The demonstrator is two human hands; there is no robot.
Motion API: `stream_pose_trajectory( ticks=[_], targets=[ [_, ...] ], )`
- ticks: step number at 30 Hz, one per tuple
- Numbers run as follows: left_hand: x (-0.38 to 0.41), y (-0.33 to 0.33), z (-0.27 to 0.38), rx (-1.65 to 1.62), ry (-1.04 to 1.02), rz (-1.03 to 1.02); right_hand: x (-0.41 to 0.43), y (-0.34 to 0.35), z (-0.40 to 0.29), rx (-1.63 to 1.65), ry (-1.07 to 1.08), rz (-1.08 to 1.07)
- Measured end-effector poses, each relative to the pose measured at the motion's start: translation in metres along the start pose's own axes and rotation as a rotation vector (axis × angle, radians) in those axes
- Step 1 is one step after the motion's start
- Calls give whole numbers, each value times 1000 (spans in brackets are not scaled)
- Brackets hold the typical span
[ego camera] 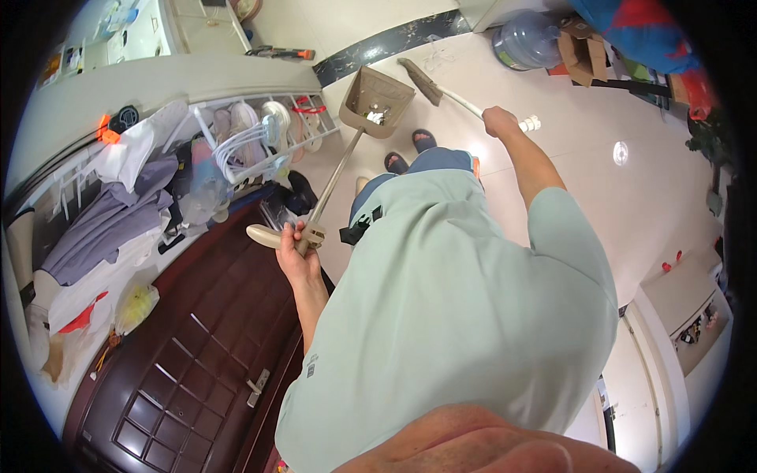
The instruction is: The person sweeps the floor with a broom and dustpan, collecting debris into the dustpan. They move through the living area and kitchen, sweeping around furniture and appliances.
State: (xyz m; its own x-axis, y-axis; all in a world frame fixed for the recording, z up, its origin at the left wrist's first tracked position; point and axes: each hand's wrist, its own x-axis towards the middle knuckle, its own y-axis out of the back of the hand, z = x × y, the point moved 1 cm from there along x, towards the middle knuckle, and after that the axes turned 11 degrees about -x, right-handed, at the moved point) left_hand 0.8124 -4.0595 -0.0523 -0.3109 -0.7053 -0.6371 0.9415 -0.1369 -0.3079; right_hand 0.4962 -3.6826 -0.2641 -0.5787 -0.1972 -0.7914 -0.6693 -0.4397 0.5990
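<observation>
My left hand (298, 254) grips the upper part of a long-handled dustpan, beside its beige grip. The metal pole (338, 171) slants away to the beige pan (381, 129), which holds some litter (377, 114), white and dark bits among it. In my right hand (500, 121) is the white handle (464, 103) of a broom, held close to its ribbed end. The broom head (421, 81), greyish brown, lies to the right of the pan, apart from it. My sandalled feet (408, 152) stand on the floor just below the pan.
A white rack (236, 171) with shoes and hangers is at left, above a dark red door (177, 366). A water jug (526, 41) and an open cardboard box (582, 56) stand at upper right. A dark floor strip (390, 47) crosses the far side.
</observation>
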Motion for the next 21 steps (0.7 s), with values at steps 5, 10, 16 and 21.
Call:
stream_pose_trajectory(
  ticks=[5,10,16,21],
  targets=[
    [27,-42,-8,21,13,-88,-25,-56,36,28,-3,16],
    [60,-75,-5,56,-30,-160,-128,-135,43,327,-76,104],
    [113,-142,11,135,-54,-189,-237,-174,-11,1018,-291,-278],
    [172,-202,21,163,-65,-235,-172,-191,-30,1549,-562,-441]
  ],
)
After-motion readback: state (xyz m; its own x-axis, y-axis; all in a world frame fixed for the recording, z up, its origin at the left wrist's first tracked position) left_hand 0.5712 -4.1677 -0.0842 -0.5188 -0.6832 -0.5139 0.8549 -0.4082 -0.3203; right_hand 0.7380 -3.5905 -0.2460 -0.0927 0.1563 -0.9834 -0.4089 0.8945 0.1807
